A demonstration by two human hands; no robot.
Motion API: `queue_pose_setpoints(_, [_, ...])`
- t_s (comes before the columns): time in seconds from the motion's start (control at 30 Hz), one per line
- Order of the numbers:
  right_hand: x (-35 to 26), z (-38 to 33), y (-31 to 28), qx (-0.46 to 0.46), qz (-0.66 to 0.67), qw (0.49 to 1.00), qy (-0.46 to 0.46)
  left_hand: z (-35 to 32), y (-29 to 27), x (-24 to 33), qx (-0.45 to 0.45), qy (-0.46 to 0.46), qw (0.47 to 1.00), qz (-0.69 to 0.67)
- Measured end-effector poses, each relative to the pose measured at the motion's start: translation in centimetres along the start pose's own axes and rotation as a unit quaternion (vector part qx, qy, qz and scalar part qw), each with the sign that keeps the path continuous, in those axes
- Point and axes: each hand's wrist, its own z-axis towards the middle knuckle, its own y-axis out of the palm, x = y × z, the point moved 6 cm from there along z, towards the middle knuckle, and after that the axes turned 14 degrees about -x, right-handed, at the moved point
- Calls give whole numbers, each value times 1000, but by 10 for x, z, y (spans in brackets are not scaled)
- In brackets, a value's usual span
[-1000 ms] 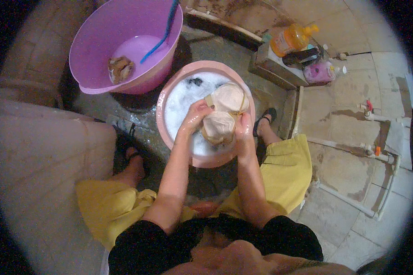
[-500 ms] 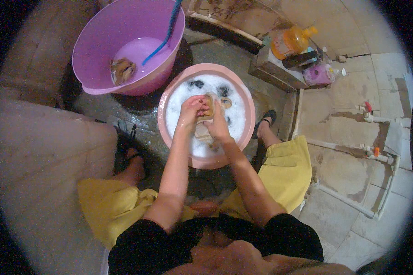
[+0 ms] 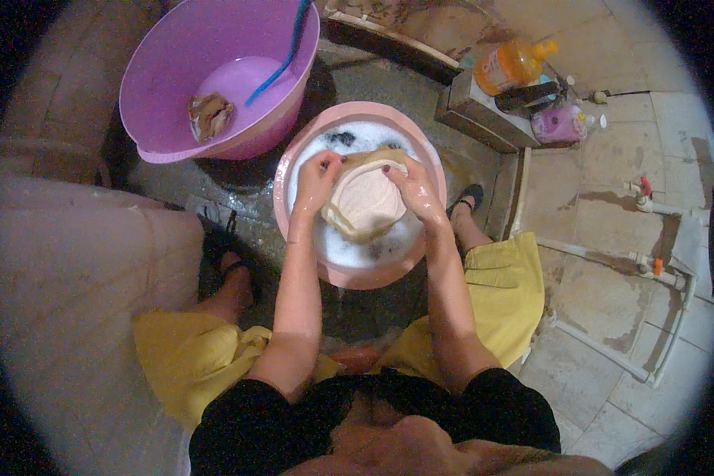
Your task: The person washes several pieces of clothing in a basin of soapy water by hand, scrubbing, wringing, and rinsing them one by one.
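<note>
I see both hands at frame center: left hand [image 3: 316, 178] and right hand [image 3: 413, 189] each clamped on the cream cloth [image 3: 365, 202], held spread just above suds in the pink basin [image 3: 349, 274]. Purple tub [image 3: 174, 71] w/ another cloth [image 3: 209, 115] and blue hose [image 3: 278, 55] upper left; orange bottle [image 3: 512, 67] upper right.

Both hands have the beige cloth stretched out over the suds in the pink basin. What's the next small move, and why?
Probably fold the beige cloth together between the left hand and right hand and rub it. It is spread open above the foamy water in the pink basin, gripped at both upper edges.
</note>
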Motion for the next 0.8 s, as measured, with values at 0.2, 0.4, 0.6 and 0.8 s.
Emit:
queue_pose_setpoints(0.2, [237,-26,-40,246,-71,950,178,6,65,44,-66,-42,989,126])
queue_pose_setpoints(0.4, [216,-19,92,124,-283,904,295,-55,92,-99,4,-51,989,138])
queue_pose_setpoints(0.6, [162,15,7,138,-224,930,256,-13,113,-137,-122,-259,955,-82])
queue_pose_setpoints(0.8, [13,-26,97,145,-229,960,75,-32,133,-98,-7,-282,787,-549])
